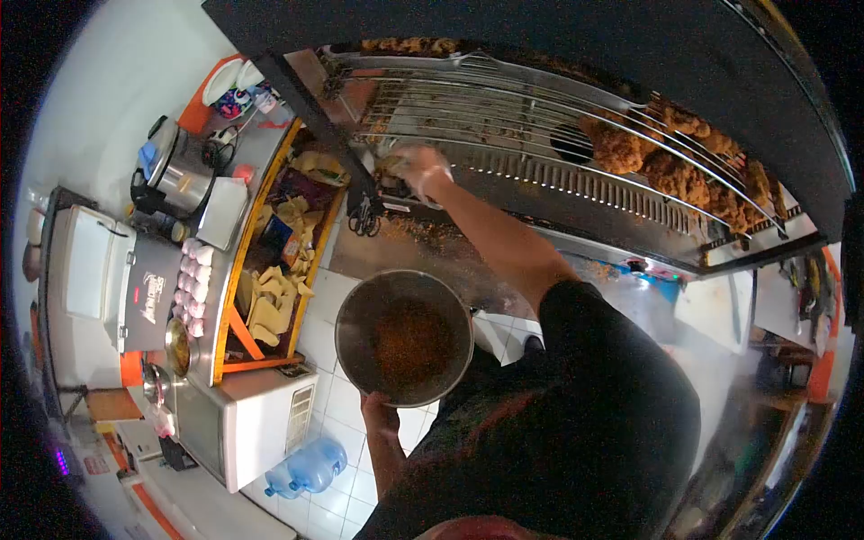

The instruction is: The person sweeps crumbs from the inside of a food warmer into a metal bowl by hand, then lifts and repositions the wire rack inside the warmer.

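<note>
A round metal bowl (351,337) with reddish-brown crumbs (409,342) in its bottom is held by my left hand (380,412). That hand is closed on the near rim, with its fingers partly hidden under the bowl. My right arm stretches across to the left end of the display case, where my right hand (423,171) is at the wire rack (513,99). A thin clear covering seems to wrap this hand. Its fingers are blurred, and I cannot make out whether they hold anything.
Fried pieces (675,175) lie in the case at the right. Scissors (364,219) hang by its left corner post. Crumbs dot the brown surface (360,252) below. Left stand an orange-edged shelf (236,270) with papers, a pot (184,175) and a white appliance (261,418); blue bottles (315,463) lie on the floor.
</note>
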The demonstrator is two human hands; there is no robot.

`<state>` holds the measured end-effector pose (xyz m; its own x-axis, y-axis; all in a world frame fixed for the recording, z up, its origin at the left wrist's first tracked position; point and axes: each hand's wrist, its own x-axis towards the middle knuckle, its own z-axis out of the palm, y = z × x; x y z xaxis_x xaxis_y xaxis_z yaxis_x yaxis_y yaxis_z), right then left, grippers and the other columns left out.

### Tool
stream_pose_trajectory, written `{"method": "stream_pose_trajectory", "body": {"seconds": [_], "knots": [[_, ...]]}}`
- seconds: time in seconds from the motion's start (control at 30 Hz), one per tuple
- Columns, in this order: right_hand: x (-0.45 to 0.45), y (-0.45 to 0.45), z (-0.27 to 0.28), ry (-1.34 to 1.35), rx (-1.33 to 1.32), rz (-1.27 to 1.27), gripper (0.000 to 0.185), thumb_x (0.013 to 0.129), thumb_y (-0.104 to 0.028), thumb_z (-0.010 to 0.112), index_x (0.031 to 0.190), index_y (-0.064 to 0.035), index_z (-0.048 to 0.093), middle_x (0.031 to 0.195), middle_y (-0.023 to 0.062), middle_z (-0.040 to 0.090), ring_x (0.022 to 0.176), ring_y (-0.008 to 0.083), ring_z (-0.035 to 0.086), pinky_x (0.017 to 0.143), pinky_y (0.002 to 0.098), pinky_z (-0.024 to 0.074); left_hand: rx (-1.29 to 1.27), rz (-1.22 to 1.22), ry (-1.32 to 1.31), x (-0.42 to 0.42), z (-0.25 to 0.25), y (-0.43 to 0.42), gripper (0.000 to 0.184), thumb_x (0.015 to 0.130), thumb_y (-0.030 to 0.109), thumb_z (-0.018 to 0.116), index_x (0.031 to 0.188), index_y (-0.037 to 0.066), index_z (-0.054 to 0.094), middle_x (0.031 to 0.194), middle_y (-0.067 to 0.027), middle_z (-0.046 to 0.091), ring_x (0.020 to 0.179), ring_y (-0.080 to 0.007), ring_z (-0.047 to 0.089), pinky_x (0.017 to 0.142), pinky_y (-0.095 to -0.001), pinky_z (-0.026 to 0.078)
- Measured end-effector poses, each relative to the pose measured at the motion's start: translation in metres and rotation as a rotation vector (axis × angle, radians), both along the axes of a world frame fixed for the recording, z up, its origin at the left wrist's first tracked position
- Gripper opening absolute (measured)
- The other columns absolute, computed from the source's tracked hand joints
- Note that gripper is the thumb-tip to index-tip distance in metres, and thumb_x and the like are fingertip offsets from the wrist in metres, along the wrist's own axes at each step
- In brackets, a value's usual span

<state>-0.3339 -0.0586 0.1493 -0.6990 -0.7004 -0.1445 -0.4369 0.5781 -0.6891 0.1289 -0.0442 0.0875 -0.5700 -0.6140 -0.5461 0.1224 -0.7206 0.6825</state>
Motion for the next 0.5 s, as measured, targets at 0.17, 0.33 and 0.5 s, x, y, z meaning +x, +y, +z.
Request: {"method": "stream_pose_trajectory", "body": {"seconds": [0.17, 0.33, 0.5], "knots": [[0.06, 0.141, 0.047, -0.606, -0.749, -0.547, 0.036, 0.082, -0.019, 0.067, 0.113, -0.0043, 0.058, 0.111, 0.0174, 0.06, 0.105, 0.0279, 0.055, 0.097, 0.0404, 0.0397, -0.051, -0.205, -0.033, -0.029, -0.013, -0.014, 0.068, 0.056, 0.006, 0.054, 0.123, 0.001, 0.046, 0.12, -0.0115, 0.053, 0.11, -0.0281, 0.05, 0.094, -0.0412, 0.04], [0.113, 0.334, -0.006, -0.688, -0.987, -0.789, 0.032, 0.077, -0.018, 0.071, 0.106, -0.007, 0.064, 0.105, 0.0087, 0.063, 0.098, 0.0199, 0.056, 0.082, 0.0328, 0.0442, -0.071, -0.456, 0.006, -0.07, -0.015, -0.001, 0.066, 0.057, 0.008, 0.053, 0.122, 0.0, 0.047, 0.119, -0.0111, 0.054, 0.108, -0.0282, 0.052, 0.092, -0.0411, 0.043], [0.164, 0.498, -0.02, -0.255, -0.684, -1.292, 0.028, 0.08, -0.027, 0.065, 0.097, -0.006, 0.068, 0.086, 0.0068, 0.069, 0.073, 0.0155, 0.063, 0.069, 0.0285, 0.0502, -0.049, -0.532, -0.004, -0.102, -0.024, 0.019, 0.049, 0.06, 0.003, 0.05, 0.108, -0.003, 0.053, 0.109, -0.0102, 0.058, 0.099, -0.0264, 0.057, 0.088, -0.0388, 0.047]]}}
